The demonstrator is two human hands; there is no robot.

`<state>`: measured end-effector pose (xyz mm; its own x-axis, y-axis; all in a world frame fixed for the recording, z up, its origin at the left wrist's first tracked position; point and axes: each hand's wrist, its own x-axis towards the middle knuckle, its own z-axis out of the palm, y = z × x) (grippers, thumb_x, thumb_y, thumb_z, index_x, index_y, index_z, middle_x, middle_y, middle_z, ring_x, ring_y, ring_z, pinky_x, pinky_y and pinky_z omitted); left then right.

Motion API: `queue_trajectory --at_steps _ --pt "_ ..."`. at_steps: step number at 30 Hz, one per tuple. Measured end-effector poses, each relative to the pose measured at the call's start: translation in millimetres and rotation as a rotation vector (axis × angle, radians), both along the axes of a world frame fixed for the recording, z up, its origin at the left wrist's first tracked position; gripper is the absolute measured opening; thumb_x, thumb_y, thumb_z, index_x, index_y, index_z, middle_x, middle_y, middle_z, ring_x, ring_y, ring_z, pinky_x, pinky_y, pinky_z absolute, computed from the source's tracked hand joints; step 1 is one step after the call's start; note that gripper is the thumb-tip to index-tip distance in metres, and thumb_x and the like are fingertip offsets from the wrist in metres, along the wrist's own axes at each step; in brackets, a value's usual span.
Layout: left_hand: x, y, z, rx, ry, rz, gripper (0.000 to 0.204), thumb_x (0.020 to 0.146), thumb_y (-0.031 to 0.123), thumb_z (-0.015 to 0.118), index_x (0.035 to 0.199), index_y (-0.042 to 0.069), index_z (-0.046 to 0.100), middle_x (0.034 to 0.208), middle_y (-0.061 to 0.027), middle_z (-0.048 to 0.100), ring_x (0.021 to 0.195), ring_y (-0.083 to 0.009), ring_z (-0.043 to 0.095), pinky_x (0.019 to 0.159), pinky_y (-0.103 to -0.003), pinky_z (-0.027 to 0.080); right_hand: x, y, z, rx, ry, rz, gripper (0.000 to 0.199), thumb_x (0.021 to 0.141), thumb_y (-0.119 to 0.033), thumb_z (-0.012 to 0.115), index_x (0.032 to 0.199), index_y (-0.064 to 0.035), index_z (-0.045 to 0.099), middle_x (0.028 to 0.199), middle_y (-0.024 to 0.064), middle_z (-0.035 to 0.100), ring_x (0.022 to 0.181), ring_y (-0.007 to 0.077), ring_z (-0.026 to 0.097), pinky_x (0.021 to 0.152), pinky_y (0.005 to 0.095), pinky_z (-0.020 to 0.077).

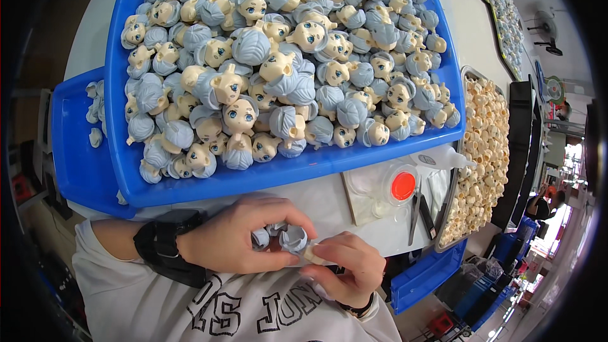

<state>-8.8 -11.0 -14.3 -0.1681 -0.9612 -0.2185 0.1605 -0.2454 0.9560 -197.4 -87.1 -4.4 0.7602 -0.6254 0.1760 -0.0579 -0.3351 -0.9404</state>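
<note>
My left hand (pixel 231 240) curls round several grey-blue doll hair pieces (pixel 293 239), whose hollow sides show between thumb and fingers. Close beside it, my right hand (pixel 352 267) pinches a small cream doll part (pixel 312 253) against the edge of the nearest hair piece. The fingers partly cover that part, so its exact shape is hidden. Beyond both hands stands a large blue tray (pixel 285 181), heaped with doll heads (pixel 240 115) that have cream faces, blue eyes and grey-blue hair.
A smaller blue tray (pixel 71 152) at left holds loose hair pieces. To the right lie a white squeeze bottle (pixel 437 157), a clear container with a red disc (pixel 403 185), tweezers (pixel 414 220) and a black-handled tool (pixel 426 216). Beyond them is a tray of cream parts (pixel 484 152).
</note>
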Motion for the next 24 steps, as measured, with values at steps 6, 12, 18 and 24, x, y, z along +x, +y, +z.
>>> queue_trajectory --at_steps 6,12,18,24 --pt "-2.1 1.7 1.6 0.037 0.012 0.019 0.035 0.070 0.005 0.073 0.102 0.004 0.058 0.097 -0.0067 0.060 0.087 -0.0162 0.057 0.075 -0.028 0.044 -1.4 -2.3 3.5 -0.098 0.059 0.018 0.035 0.061 0.003 0.074 0.095 -0.0009 0.063 0.078 0.0092 0.061 0.060 0.0184 0.057 0.049 0.0257 0.0452" --pt "-3.2 4.0 -4.9 -0.111 -0.008 0.040 0.038 0.071 0.006 0.073 0.103 0.004 0.054 0.098 -0.0062 0.059 0.086 -0.0127 0.056 0.074 -0.026 0.044 0.3 -2.8 2.8 -0.140 0.069 0.024 0.039 0.058 0.005 0.073 0.096 -0.0010 0.064 0.086 0.0101 0.060 0.066 0.0193 0.057 0.053 0.0263 0.0461" --pt "-3.7 4.1 -1.1 -0.045 0.025 0.053 0.036 0.070 0.006 0.075 0.100 0.004 0.055 0.094 -0.0053 0.059 0.084 -0.0115 0.057 0.071 -0.024 0.045 -0.5 0.7 1.1 -0.104 0.018 -0.025 0.042 0.058 0.007 0.072 0.098 -0.0013 0.062 0.086 0.0104 0.060 0.068 0.0202 0.058 0.054 0.0267 0.0473" --pt "-1.9 3.4 1.3 -0.031 -0.020 0.014 0.037 0.067 0.007 0.077 0.098 0.003 0.057 0.091 -0.0044 0.060 0.079 -0.0107 0.057 0.069 -0.024 0.045 -16.2 -4.4 15.2 -0.210 -0.024 -0.050 0.039 0.056 0.007 0.073 0.093 -0.0015 0.063 0.084 0.0127 0.062 0.068 0.0208 0.060 0.054 0.0266 0.0482"
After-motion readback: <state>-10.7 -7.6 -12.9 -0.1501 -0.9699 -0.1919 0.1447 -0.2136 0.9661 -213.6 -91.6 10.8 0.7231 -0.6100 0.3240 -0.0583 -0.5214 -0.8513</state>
